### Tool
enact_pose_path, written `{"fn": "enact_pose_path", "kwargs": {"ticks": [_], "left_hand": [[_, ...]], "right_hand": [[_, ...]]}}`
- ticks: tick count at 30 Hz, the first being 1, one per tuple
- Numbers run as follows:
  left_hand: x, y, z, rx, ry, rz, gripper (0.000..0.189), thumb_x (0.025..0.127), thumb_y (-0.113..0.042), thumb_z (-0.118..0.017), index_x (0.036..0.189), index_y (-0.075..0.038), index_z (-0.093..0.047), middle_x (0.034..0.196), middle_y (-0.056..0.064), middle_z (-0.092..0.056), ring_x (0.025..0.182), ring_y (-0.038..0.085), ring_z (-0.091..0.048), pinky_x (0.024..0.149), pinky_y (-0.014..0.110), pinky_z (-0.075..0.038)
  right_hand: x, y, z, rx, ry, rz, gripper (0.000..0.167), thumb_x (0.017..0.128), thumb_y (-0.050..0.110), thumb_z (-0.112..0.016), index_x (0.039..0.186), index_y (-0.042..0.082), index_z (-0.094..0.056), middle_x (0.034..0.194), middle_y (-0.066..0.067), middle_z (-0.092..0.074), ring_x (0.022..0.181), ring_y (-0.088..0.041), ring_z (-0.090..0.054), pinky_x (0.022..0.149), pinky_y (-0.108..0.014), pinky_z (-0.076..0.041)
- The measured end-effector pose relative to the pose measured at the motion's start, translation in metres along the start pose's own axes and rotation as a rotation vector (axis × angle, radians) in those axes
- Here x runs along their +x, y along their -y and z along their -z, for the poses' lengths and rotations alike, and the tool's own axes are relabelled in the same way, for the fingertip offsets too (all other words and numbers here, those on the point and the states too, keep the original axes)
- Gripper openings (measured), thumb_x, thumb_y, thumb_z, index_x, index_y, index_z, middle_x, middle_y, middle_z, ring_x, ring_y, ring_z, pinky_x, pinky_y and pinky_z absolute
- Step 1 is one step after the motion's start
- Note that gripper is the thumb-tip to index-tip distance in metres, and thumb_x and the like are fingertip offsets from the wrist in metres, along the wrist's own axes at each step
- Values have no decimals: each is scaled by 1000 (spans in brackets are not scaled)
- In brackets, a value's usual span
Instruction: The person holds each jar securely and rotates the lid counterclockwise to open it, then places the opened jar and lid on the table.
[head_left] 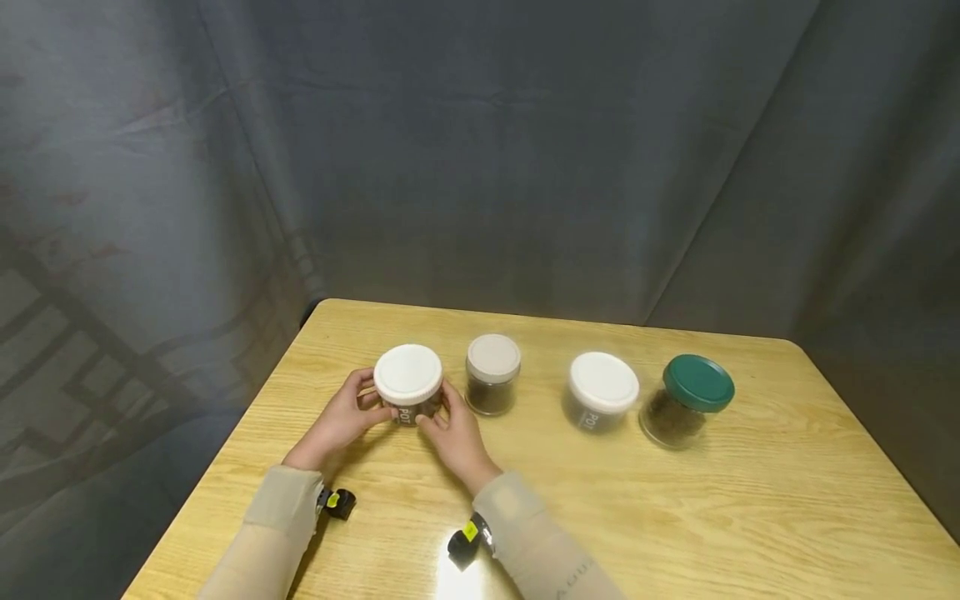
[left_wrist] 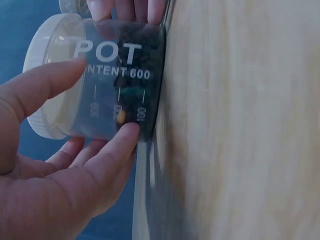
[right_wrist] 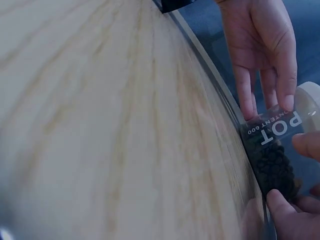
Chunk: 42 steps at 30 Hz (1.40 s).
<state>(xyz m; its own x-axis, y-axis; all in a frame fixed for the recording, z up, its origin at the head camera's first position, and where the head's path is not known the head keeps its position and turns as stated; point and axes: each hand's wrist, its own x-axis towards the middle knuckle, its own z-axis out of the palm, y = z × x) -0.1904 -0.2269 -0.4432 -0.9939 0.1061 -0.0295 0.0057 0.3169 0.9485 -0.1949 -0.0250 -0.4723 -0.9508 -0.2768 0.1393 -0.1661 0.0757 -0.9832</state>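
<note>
Evidently, the left hand (head_left: 347, 418) and right hand (head_left: 457, 437) are gripping the leftmost jar (head_left: 408, 375), fingers curling round opposite sides. It is sitting toward the left of the table (head_left: 697, 517). Uneven squeezing would be risking a slip or tilt; swinging right, bumping the neighbouring beige-lidded jar (head_left: 492, 373).

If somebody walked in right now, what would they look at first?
Probably the dark green lid on the rightmost jar, since the other three lids are white or pale. Next, maybe the leftmost jar, with the left hand and right hand holding it from either side. The big white letters POT on its side stand out in the left wrist view.
</note>
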Motion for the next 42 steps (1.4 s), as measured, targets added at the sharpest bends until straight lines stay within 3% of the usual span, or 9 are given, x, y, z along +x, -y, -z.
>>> {"fn": "enact_pose_path", "kwargs": {"ticks": [9,17,21,26,30,34,38,42], "left_hand": [[1,1,3,71,93,-19,81,89,-11,-79,152,4,-30,148,29,-40,136,50,-44,106,54,-47],[-2,2,7,24,188,-51,78,84,-9,-84,145,3,-36,138,23,-47,131,45,-52,96,37,-53],[-4,2,9,16,240,-69,74,83,-9,-84,141,0,-38,138,21,-46,130,45,-52,99,43,-52],[-9,1,12,6,320,-71,77,83,-10,-85,143,-3,-36,145,23,-42,132,46,-50,103,53,-49],[-12,-1,12,10,397,-72,78,84,-10,-84,144,-3,-34,145,24,-43,129,44,-51,98,47,-51],[-12,-3,9,7,458,-88,78,84,-9,-84,144,-2,-35,145,23,-42,129,44,-50,96,44,-51],[-11,-4,4,23,487,-116,77,83,-10,-85,143,-2,-37,143,22,-43,127,43,-51,97,44,-51],[-10,-6,0,35,511,-137,75,83,-11,-85,142,-3,-39,140,21,-46,123,38,-53,99,47,-49]], "right_hand": [[-3,-2,9,-88,-65,-8,63,89,5,-76,145,-5,-47,146,-24,-51,134,-40,-51,102,-35,-52],[-17,-2,16,-99,-104,1,60,82,6,-83,135,-2,-56,136,-23,-60,126,-40,-58,102,-42,-53],[-22,1,19,-105,-106,-19,61,80,8,-86,134,0,-57,133,-20,-63,122,-36,-61,104,-43,-52],[-29,3,24,-147,-74,-19,66,76,10,-89,134,1,-58,129,-16,-64,116,-33,-63,102,-45,-52],[-35,3,29,-196,-31,12,73,72,13,-92,135,2,-60,126,-14,-63,109,-28,-64,98,-42,-54],[-40,3,38,-232,19,2,76,69,16,-95,135,2,-60,123,-13,-58,105,-24,-61,92,-31,-57],[-43,3,48,-193,71,-19,78,69,14,-94,136,0,-57,128,-14,-54,113,-29,-61,94,-25,-56],[-44,2,56,-168,117,-27,77,67,15,-95,132,-1,-55,135,-17,-56,125,-34,-59,103,-31,-51]]}}
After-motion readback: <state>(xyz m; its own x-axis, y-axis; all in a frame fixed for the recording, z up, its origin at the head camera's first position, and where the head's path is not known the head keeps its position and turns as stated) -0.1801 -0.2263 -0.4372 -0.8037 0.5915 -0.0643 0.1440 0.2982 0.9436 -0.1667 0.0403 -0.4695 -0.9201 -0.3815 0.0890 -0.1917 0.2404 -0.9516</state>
